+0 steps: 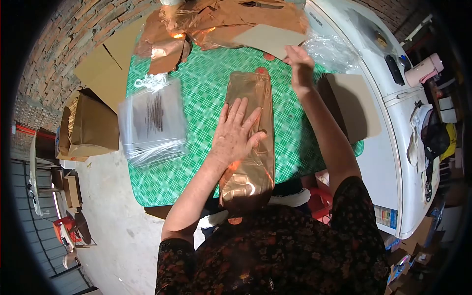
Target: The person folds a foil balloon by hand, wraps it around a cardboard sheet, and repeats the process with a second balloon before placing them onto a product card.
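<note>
My left hand (237, 129) lies flat with its fingers spread on a long copper-coloured foil bag (248, 179). The bag stretches up the table from its near edge, and its lower end hangs over toward my body. Farther off to the right, my right hand (299, 68) is closed at the near right corner of a flat beige cardboard sheet (269, 40). That sheet is slightly tilted in front of a heap of copper foil (216, 22) at the far side. My fingertips partly hide the gripped corner.
A stack of clear plastic bags (152, 120) with white string (151, 82) lies left on the green checked tablecloth (201, 98). Crumpled clear plastic (332, 53) and a cardboard piece (356, 105) are at the right, beside a white fridge (393, 113). An open carton (93, 128) stands left.
</note>
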Demonstrator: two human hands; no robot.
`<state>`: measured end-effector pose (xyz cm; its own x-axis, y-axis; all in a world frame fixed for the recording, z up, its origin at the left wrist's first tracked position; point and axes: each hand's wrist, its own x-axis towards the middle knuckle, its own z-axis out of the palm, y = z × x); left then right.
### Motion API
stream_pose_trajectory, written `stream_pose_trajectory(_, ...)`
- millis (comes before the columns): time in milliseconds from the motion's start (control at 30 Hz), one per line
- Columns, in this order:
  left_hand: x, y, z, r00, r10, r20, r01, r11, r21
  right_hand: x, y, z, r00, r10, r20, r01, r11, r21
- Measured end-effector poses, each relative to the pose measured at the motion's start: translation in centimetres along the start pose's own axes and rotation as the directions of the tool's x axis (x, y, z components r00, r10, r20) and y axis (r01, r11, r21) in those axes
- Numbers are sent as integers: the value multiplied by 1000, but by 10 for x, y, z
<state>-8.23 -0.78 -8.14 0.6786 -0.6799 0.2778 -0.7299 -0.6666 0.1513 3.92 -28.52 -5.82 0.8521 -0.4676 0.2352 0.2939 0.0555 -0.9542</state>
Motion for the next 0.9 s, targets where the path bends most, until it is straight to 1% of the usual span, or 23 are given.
stream_pose_trajectory(33, 0, 0, 0, 1000, -4, 3, 4, 1000, -1, -13, -10, -1, 999, -24, -42, 23, 999, -43)
stream_pose_trajectory(133, 0, 0, -1, 1000, -18, 25, 18, 999, -27, -47, -20, -11, 999, -20, 32, 21, 999, -49)
stream_pose_trajectory(233, -1, 0, 0, 1000, -20, 14, 20, 999, -31, -81, -10, -25, 981, -63, 184, 96, 980, -176)
stream_pose_trajectory(333, 1, -1, -1, 999, 14, -30, -14, 1000, 2, -100, -2, -23, 986, -24, 163, 57, 977, -204)
stream_pose_trajectory(433, 1, -1, -1, 1000, 9, -16, -9, 1000, -3, -106, 4, -23, 989, 26, 148, 11, 970, -241)
stream_pose_trajectory(533, 1, 0, -1, 998, -2, -64, -1, 999, -43, -106, 3, -24, 986, 73, 152, -35, 971, -237)
stream_pose_trajectory(633, -1, -2, 2, 997, 4, -73, -7, 1000, -30, -105, 5, -25, 990, 43, 132, -5, 963, -271)
stream_pose_trajectory(733, -2, -2, 5, 998, -8, -63, 6, 999, -31, -104, 9, -25, 994, -21, 108, 51, 958, -281)
stream_pose_trajectory(833, -3, -1, 4, 994, -1, -105, -1, 1000, -14, -104, 12, -27, 994, -25, 105, 49, 971, -235)
stream_pose_trajectory(900, -2, 2, 2, 989, 5, -149, -2, 1000, 21, -104, 12, -27, 992, -43, 115, 72, 962, -263)
